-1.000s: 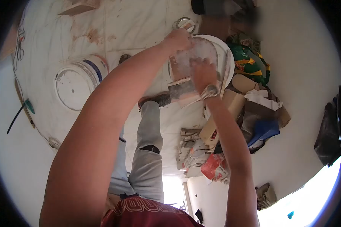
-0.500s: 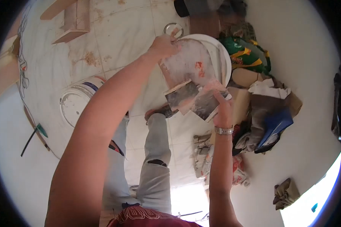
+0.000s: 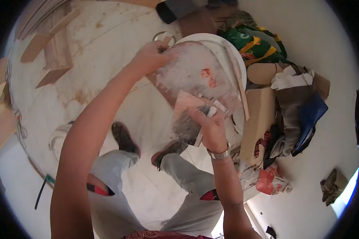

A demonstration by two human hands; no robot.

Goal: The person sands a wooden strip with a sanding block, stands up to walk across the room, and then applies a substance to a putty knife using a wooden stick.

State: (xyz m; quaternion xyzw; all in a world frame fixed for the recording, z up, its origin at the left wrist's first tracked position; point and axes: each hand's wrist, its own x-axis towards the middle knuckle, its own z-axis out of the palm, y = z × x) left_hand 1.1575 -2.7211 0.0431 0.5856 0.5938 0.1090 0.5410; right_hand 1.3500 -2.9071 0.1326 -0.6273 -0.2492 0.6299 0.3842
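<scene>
A flat board (image 3: 187,59), smeared with white paste and marked with an orange-red patch, rests on the rim of a white bucket (image 3: 240,59). My left hand (image 3: 152,57) is closed on the board's upper left edge. Over the board's lower part, my right hand (image 3: 212,125) grips a broad, flat scraper (image 3: 187,121), its face streaked grey and pinkish. A small white lump (image 3: 212,111) shows at the fingers of that hand. Part of the scraper is hidden by my fingers.
Wooden pieces (image 3: 54,47) lie at the upper left. A green bag (image 3: 259,44), a long cardboard box (image 3: 257,119) and a pile of cloth (image 3: 289,115) are on the right. Another white bucket (image 3: 58,137) stands at left. My shoes (image 3: 124,139) are below the board.
My right hand and the scraper have moved left and lower. Two separate dark plates showed before; now they appear as one overlapped shape. My left hand has shifted left, and the view has turned.
</scene>
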